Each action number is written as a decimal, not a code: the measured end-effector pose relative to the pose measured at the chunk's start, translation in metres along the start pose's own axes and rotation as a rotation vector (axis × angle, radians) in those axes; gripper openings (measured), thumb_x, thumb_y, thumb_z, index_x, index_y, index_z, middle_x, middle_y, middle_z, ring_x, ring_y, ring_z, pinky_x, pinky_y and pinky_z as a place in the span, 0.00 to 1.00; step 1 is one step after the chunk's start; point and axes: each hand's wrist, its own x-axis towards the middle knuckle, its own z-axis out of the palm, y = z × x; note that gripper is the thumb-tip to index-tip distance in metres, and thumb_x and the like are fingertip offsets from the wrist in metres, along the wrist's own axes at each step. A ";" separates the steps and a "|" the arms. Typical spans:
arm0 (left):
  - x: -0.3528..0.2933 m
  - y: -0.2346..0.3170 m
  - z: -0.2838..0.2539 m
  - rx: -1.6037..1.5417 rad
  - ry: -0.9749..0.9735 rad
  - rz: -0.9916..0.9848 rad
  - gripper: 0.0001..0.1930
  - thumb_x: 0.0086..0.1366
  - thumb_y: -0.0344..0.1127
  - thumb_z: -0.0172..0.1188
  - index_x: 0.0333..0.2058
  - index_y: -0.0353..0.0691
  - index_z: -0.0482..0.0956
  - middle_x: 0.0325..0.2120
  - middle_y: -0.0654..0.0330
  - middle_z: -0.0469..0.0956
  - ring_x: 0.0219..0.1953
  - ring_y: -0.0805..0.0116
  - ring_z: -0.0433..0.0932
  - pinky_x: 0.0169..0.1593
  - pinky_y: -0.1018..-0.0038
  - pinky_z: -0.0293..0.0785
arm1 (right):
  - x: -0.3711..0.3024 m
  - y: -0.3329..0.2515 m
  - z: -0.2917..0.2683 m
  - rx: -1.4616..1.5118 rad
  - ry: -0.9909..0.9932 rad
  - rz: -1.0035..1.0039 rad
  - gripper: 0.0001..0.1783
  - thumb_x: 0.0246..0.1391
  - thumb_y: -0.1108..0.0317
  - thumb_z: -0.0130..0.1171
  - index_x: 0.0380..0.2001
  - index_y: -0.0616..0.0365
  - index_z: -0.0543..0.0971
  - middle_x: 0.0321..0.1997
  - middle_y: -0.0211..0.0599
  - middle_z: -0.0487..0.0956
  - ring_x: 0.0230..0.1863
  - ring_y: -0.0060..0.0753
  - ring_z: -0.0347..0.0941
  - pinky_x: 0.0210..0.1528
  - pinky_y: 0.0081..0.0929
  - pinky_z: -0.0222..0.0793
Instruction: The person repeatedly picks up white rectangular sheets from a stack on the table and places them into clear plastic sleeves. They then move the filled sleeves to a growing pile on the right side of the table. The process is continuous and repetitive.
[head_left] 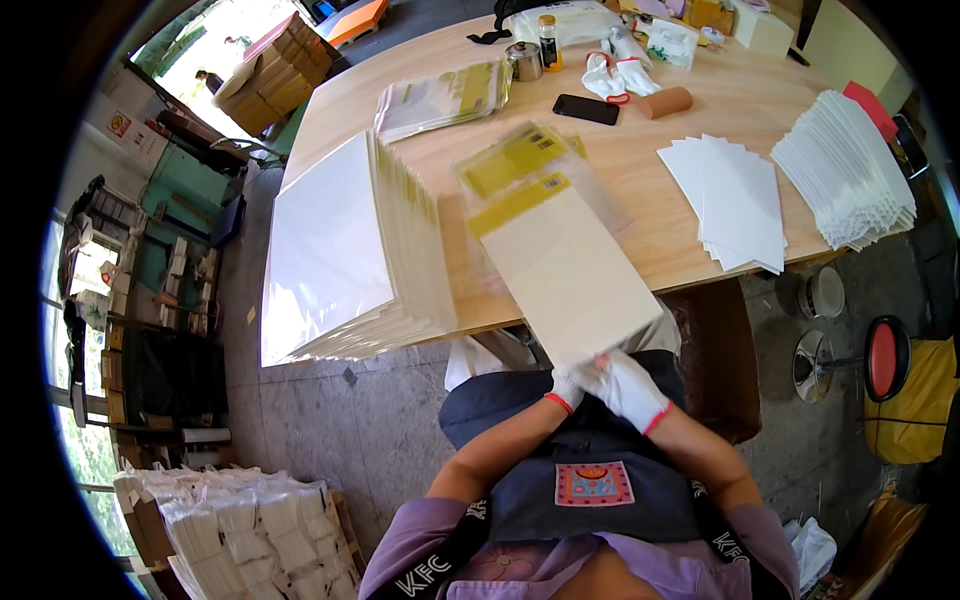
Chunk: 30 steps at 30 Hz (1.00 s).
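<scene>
A pale, flat board in a clear plastic bag with a yellow-green end band (pixel 572 270) slants over the table's near edge toward my lap. Both hands, in white gloves with red cuffs, meet at its near end. My left hand (pixel 566 386) is closed at the bag's near edge. My right hand (pixel 625 390) closes on the same edge, its fingertips against the left ones. The exact grip is partly hidden. Under the board's far end lie more clear bags with yellow-green bands (pixel 510 158).
On the wooden table (pixel 340 105), a tall stack of bagged boards (pixel 335 240) stands left. At right lie fanned white sheets (pixel 728 200) and a thick white stack (pixel 845 170). Farther back are a phone (pixel 586 109), a brown roll (pixel 664 102) and spare gloves (pixel 618 77). A brown carton (pixel 722 350) sits below.
</scene>
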 end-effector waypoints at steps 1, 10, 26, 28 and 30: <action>0.004 -0.008 0.004 -0.165 0.111 -0.015 0.21 0.66 0.46 0.40 0.49 0.36 0.67 0.43 0.57 0.71 0.46 0.63 0.70 0.48 0.67 0.70 | 0.025 -0.003 -0.008 0.057 -0.040 0.002 0.07 0.58 0.70 0.46 0.39 0.60 0.68 0.38 0.45 0.75 0.38 0.44 0.75 0.45 0.42 0.74; -0.049 0.150 0.022 -0.197 0.218 -0.277 0.12 0.63 0.37 0.50 0.43 0.38 0.69 0.27 0.62 0.74 0.33 0.65 0.75 0.36 0.68 0.76 | 0.022 -0.042 0.041 -1.148 -0.052 -0.084 0.10 0.57 0.66 0.46 0.39 0.57 0.72 0.22 0.33 0.75 0.21 0.26 0.72 0.23 0.22 0.68; -0.057 0.154 -0.046 -0.139 0.302 -0.220 0.12 0.62 0.36 0.52 0.38 0.32 0.73 0.34 0.53 0.78 0.32 0.66 0.79 0.36 0.75 0.76 | 0.028 -0.044 0.050 -1.263 -0.216 -0.290 0.04 0.46 0.73 0.49 0.27 0.57 0.73 0.21 0.36 0.76 0.21 0.28 0.74 0.21 0.27 0.68; -0.065 0.155 -0.053 -0.097 0.302 -0.180 0.10 0.62 0.35 0.53 0.36 0.33 0.73 0.34 0.53 0.78 0.32 0.67 0.79 0.35 0.75 0.76 | 0.021 -0.098 -0.014 -0.691 0.204 -0.674 0.03 0.51 0.72 0.50 0.27 0.59 0.72 0.22 0.28 0.71 0.22 0.20 0.69 0.23 0.17 0.65; -0.076 0.166 -0.054 0.148 0.239 -0.076 0.12 0.63 0.36 0.53 0.35 0.31 0.75 0.32 0.56 0.78 0.32 0.70 0.78 0.36 0.78 0.74 | -0.013 -0.151 -0.116 -1.421 0.727 -0.851 0.14 0.55 0.61 0.47 0.30 0.61 0.75 0.31 0.37 0.76 0.29 0.34 0.73 0.31 0.28 0.68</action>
